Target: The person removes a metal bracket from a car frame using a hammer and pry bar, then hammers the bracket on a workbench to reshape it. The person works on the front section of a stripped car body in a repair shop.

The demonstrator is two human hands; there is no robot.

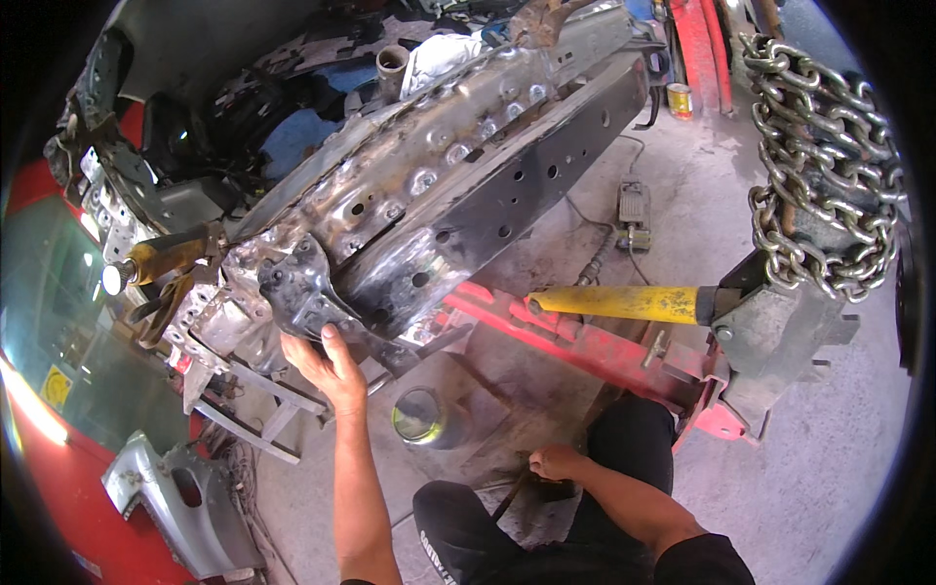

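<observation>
My left hand (330, 370) grips the lower edge of a dark, bent metal bracket (297, 288), thumb on the near side and the other fingers partly hidden behind it. The bracket sits against the near end of a car frame rail (517, 180), a long black beam with round holes. Along its upper side runs a bare metal panel (409, 175) with shiny ground spots. Lower down, between my knees, my right hand (556, 463) is closed around a thin dark handle (508, 499); the kind of tool cannot be made out.
A red pulling frame (575, 341) with a yellow cylinder (624, 303) crosses the floor. Heavy chain (819, 166) wraps a post at right. A round can (417, 415) stands below the rail. A silver fender (180, 507) leans by the red car (88, 478) at left.
</observation>
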